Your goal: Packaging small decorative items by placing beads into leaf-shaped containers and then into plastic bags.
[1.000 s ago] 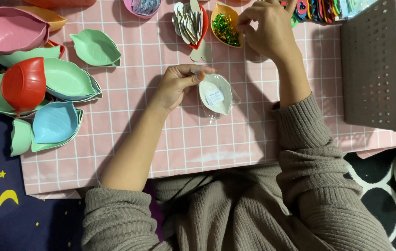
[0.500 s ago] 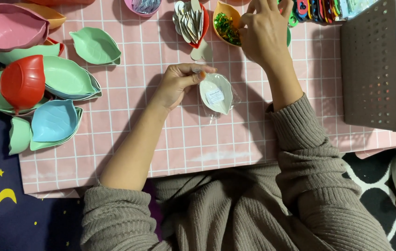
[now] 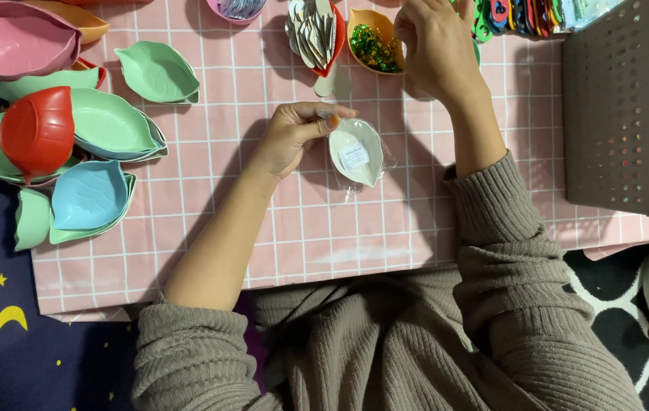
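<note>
My left hand pinches the edge of a small white leaf-shaped dish that lies on a clear plastic wrapper on the pink checked table. My right hand reaches toward the far side, its fingers curled beside an orange dish of green sequins. Whether those fingers hold anything is hidden. A red dish with pale leaf-shaped pieces stands just left of the orange one.
Stacked leaf-shaped dishes fill the left side: red, blue, green, pink. A grey perforated basket stands at the right. Colourful small items lie along the far edge.
My right hand has moved a little up and to the right, past the orange dish. The left hand and the white dish have stayed put.
</note>
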